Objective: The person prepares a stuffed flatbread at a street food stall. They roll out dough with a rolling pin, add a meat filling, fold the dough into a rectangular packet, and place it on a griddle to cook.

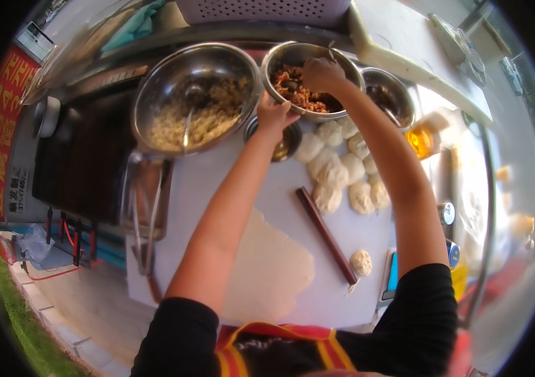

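Note:
My left hand (pixel 273 115) holds the near rim of a steel bowl (pixel 353 101) of reddish-brown minced filling (pixel 312 100). Reaching into that bowl, my right hand (pixel 324 75) is closed around a metal spoon (pixel 332 48), whose handle tip shows above the fist. Below my forearms a thin rolled-out sheet of dough (pixel 269 268) lies flat on the white work board (pixel 201 188). A dark red rolling pin (pixel 326 235) rests slantwise to its right, beside one small dough ball (pixel 360 262). Several more dough balls (pixel 331 174) are clustered under the filling bowl.
A larger steel bowl (pixel 196 103) of pale chopped filling with a spoon stands left. A smaller bowl (pixel 387 96) sits right, near a container of yellow oil (pixel 420 141). Metal tongs (pixel 147 217) lie by a black griddle (pixel 83 155). A small steel bowl (pixel 288 143) is partly hidden.

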Demonstrator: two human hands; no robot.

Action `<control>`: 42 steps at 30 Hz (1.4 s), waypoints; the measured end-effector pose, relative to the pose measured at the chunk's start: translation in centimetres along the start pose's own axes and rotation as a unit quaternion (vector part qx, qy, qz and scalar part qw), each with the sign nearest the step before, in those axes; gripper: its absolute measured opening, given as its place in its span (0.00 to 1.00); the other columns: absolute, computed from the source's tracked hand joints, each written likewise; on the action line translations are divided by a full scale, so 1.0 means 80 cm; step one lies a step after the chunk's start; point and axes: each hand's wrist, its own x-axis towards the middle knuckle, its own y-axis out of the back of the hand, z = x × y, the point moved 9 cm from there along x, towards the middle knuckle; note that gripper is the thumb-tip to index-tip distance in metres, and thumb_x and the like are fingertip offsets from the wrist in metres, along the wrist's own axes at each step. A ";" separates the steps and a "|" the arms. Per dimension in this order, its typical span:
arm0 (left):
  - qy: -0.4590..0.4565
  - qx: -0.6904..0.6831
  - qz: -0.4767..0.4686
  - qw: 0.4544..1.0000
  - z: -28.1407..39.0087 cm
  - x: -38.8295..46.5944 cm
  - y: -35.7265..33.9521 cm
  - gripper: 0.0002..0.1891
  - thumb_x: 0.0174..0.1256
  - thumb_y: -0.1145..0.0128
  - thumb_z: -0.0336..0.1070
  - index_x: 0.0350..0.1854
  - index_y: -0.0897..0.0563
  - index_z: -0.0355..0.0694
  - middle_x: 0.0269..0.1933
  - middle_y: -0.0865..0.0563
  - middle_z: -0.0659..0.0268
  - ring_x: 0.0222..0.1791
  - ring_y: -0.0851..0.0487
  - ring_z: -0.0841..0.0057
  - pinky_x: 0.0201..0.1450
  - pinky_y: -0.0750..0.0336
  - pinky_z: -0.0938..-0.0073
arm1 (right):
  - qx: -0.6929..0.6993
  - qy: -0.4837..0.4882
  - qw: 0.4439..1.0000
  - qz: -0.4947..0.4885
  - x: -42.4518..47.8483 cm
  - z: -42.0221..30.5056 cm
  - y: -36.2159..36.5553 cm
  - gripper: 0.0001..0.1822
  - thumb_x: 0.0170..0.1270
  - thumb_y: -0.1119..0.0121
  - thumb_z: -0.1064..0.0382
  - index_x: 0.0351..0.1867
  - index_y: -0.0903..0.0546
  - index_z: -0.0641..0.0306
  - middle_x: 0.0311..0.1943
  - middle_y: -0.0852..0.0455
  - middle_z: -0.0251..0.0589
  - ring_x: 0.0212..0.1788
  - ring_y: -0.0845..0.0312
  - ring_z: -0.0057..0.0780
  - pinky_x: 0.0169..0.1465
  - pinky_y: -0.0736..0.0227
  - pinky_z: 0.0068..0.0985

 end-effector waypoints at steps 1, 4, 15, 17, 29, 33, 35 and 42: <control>0.000 -0.005 -0.012 1.000 0.001 0.002 -0.005 0.33 0.64 0.51 0.19 0.69 0.44 0.48 0.44 0.19 0.58 0.40 0.15 0.67 0.44 0.14 0.62 | 0.005 0.001 1.000 -0.021 0.009 0.004 -0.017 0.20 0.60 0.48 0.59 0.53 0.22 0.61 0.55 0.21 0.48 0.58 0.24 0.41 0.57 0.27 0.35; 0.009 0.002 0.011 1.000 0.002 -0.003 -0.008 0.32 0.64 0.51 0.19 0.68 0.43 0.47 0.44 0.19 0.58 0.40 0.15 0.67 0.43 0.14 0.63 | -0.082 -0.023 0.996 0.016 0.000 0.045 -0.025 0.17 0.61 0.48 0.60 0.51 0.20 0.58 0.50 0.17 0.45 0.54 0.21 0.39 0.53 0.24 0.33; 0.006 -0.013 0.023 1.000 0.003 -0.007 -0.006 0.32 0.64 0.51 0.19 0.68 0.43 0.47 0.45 0.20 0.58 0.39 0.16 0.68 0.42 0.14 0.62 | -0.080 0.037 0.987 0.135 -0.040 0.041 -0.012 0.13 0.58 0.50 0.62 0.39 0.15 0.62 0.41 0.14 0.48 0.45 0.16 0.38 0.41 0.20 0.34; -0.004 -0.013 0.012 1.000 0.006 -0.005 0.001 0.32 0.64 0.50 0.19 0.69 0.44 0.47 0.45 0.20 0.58 0.40 0.16 0.68 0.42 0.14 0.62 | -0.081 0.013 0.987 0.139 -0.041 0.037 0.000 0.13 0.58 0.48 0.60 0.39 0.17 0.62 0.39 0.14 0.48 0.43 0.16 0.41 0.40 0.21 0.34; -0.006 -0.014 0.006 1.000 0.005 -0.003 0.000 0.33 0.65 0.51 0.20 0.71 0.46 0.49 0.47 0.20 0.58 0.40 0.16 0.68 0.43 0.14 0.63 | 0.129 0.080 0.986 0.073 -0.029 0.078 -0.071 0.12 0.53 0.41 0.62 0.39 0.12 0.51 0.32 0.13 0.45 0.39 0.16 0.40 0.45 0.23 0.34; 0.001 0.005 0.002 1.000 0.001 -0.005 -0.012 0.34 0.66 0.52 0.20 0.71 0.46 0.50 0.47 0.20 0.58 0.40 0.16 0.68 0.43 0.14 0.63 | 0.204 0.134 0.970 0.001 -0.022 0.096 -0.082 0.07 0.54 0.39 0.61 0.32 0.12 0.53 0.19 0.16 0.40 0.24 0.19 0.31 0.31 0.25 0.31; 0.003 -0.007 0.006 1.000 0.002 -0.005 -0.012 0.34 0.66 0.52 0.20 0.71 0.46 0.50 0.47 0.20 0.58 0.40 0.16 0.68 0.43 0.14 0.63 | 0.318 0.010 0.941 -0.113 -0.024 0.121 -0.097 0.05 0.56 0.39 0.60 0.26 0.15 0.54 0.14 0.23 0.32 0.17 0.29 0.22 0.22 0.37 0.26; -0.003 -0.010 0.010 1.000 0.003 -0.006 -0.006 0.34 0.66 0.51 0.20 0.71 0.46 0.50 0.47 0.20 0.58 0.40 0.16 0.68 0.43 0.14 0.63 | 0.650 -0.110 0.722 -0.208 -0.037 0.130 -0.119 0.09 0.61 0.40 0.61 0.22 0.20 0.53 0.13 0.34 0.21 0.12 0.50 0.10 0.16 0.60 0.19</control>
